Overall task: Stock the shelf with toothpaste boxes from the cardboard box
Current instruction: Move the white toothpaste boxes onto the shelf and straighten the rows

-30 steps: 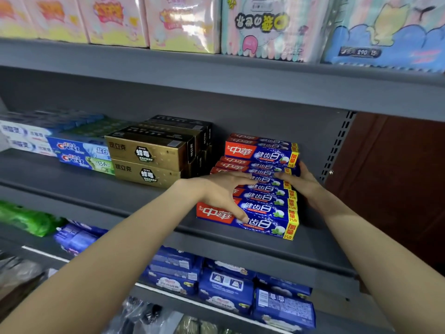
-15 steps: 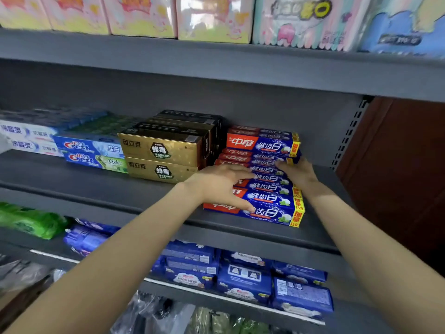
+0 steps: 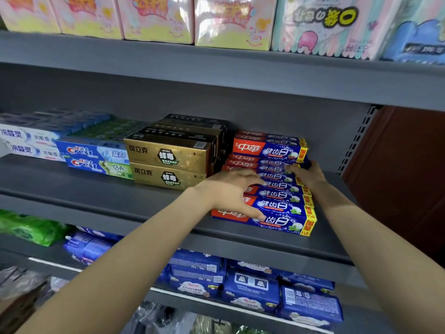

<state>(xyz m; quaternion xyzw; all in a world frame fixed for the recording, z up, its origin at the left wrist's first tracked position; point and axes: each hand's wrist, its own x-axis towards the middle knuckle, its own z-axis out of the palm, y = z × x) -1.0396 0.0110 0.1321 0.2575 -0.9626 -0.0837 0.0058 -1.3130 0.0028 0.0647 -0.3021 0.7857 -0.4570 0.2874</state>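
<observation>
Toothpaste boxes (image 3: 277, 206), red and blue, lie in a stepped row on the right part of the middle shelf (image 3: 96, 189), and our fingers (image 3: 255, 214) are on them. On our left hand (image 3: 228, 191) the fingers are spread and nearly straight, tips pressing the tops of the front boxes near their red ends. Our right hand (image 3: 307, 174) sits at the far end of the row, fingers curled round the yellow ends of the rear boxes; the tips are hidden, so we cannot tell how firmly they grip.

We judge the step in hand to be squaring the row. To do it well, we keep the left fingers flat and light, so the thin card does not dent, and we push from both ends at once so the boxes slide as one block and none of them skews. The front box reaches close to the shelf lip, so we ease the row back toward the stacked pair behind. We also line the red ends up just beside the gold boxes (image 3: 168, 162) on the left, without nudging them.

The cardboard box is not clearly in view, so how many are left to stock we cannot say.
</observation>
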